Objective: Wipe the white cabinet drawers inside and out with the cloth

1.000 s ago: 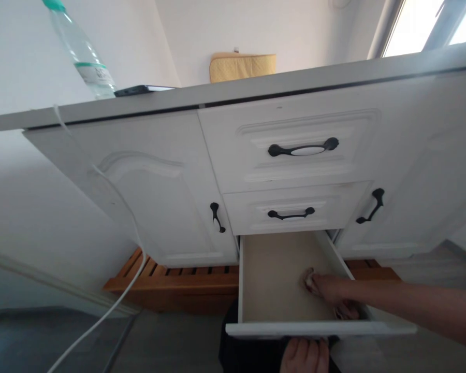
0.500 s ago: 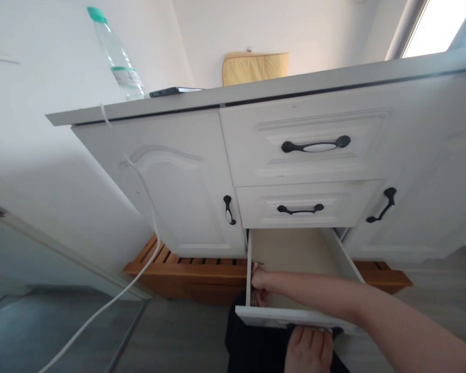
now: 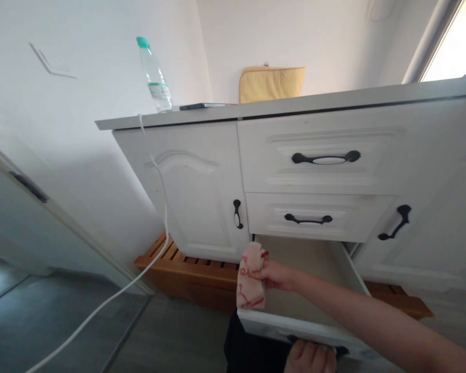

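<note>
My right hand (image 3: 274, 274) grips a folded pink cloth (image 3: 250, 290) with a red pattern, fingers on its near side and a bit of red at its top. It holds the cloth over the left side of the pulled-out bottom drawer (image 3: 306, 317). The part of the drawer floor behind my forearm is hidden. Lower down, my left hand (image 3: 310, 357) is curled over the dark handle (image 3: 341, 351) on that drawer's front.
Two shut drawers (image 3: 310, 176) sit above, with cabinet doors on both sides. A wooden slatted bench (image 3: 194, 280) is under the cabinet. On the countertop (image 3: 334, 98) stand a plastic bottle (image 3: 157, 77) and a flat dark device (image 3: 202, 106). A white cable (image 3: 112, 305) hangs down to the left.
My right hand has risen from the drawer's left side with the pink cloth, now in plain sight. My left hand stays on the handle. The view has shifted slightly.
</note>
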The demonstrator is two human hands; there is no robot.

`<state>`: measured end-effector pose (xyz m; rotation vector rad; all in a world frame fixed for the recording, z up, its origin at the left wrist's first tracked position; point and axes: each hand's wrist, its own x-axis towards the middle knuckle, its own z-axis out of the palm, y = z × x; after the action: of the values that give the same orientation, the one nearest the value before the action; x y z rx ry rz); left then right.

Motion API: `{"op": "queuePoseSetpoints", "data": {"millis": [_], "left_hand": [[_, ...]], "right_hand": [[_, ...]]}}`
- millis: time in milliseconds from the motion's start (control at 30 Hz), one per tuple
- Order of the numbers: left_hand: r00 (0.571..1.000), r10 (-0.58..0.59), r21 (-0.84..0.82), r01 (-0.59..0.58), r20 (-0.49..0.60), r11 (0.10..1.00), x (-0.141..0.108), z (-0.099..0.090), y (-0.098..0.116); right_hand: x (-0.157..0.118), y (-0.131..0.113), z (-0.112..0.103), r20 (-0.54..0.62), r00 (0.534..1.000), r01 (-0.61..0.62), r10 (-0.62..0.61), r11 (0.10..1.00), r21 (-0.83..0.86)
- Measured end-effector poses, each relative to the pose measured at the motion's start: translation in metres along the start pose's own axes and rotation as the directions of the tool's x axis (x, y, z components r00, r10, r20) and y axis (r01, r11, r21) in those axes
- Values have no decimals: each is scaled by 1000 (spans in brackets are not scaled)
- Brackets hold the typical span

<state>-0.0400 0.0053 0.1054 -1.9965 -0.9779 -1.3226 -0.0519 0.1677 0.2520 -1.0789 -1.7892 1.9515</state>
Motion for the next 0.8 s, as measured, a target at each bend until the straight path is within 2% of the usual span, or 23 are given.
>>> {"op": "queuePoseSetpoints", "data": {"millis": [67,133,233,300,400,500,600,667,733,767,800], "left_hand": [[992,39,-37,-35,122,999,-2,-10,-4],[975,79,-69,-66,206,995,-4,-18,-7],[965,85,-80,-67,249,995,-3,-25,-10],[965,70,-69,-54,253,996,0,-28,-10],[962,67,-65,-51,266,997,9,-33,-9],[948,91,-84,-68,305,994,17,-38,-11],[925,110,-79,-87,364,993,16,-40,-13],[919,115,-71,-95,377,993,11,-39,-13],[920,115,-58,-101,375,993,4,-38,-12],[921,121,-47,-112,371,993,2,-37,-11],[919,118,-24,-118,377,993,-1,-37,-10]], "right_hand": [[4,-18,1,-131,987,50,-98,943,-328],[6,-27,8,-198,970,26,-139,873,-487],[3,-25,27,-165,979,-16,-121,761,-648],[2,-21,40,-60,997,-1,-57,713,-701],[5,-19,47,147,984,33,95,725,-688],[7,-26,37,315,926,15,209,812,-584],[-5,-33,22,429,887,41,170,896,-442],[-26,-29,17,469,883,151,26,929,-337],[-55,-15,17,371,921,223,-118,941,-254],[-71,-5,19,251,957,208,-148,950,-233],[-88,7,21,84,987,151,-135,963,-221]]}}
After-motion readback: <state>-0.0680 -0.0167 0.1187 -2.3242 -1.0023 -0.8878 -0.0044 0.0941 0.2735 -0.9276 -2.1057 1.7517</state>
